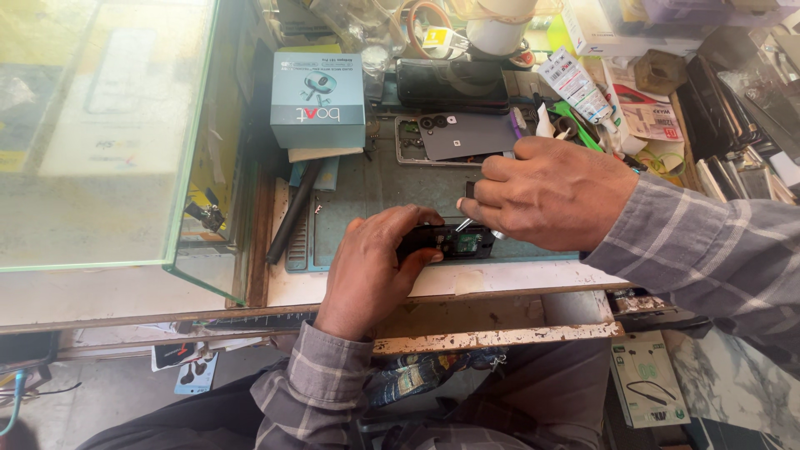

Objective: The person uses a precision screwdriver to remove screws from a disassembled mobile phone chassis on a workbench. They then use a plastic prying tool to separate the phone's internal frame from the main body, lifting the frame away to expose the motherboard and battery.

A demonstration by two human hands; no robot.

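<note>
Left hand (371, 262) grip clamps opened phone (446, 242); right hand (550, 193) grip pinches, seemingly, screwdriver (468, 222).

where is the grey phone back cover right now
In the head view the grey back cover lies on the work mat, just above the right hand, right of the teal box and below a black phone.

opened phone (450, 242): small, black, back removed, green circuit board and inner parts exposed | pose: flat, long side running left-right | place: front edge of the grey-green work mat, just behind the bench's pale front strip | state: left end covered by fingers, 1 thin metal tool (464, 223) tip touching its top edge
</note>
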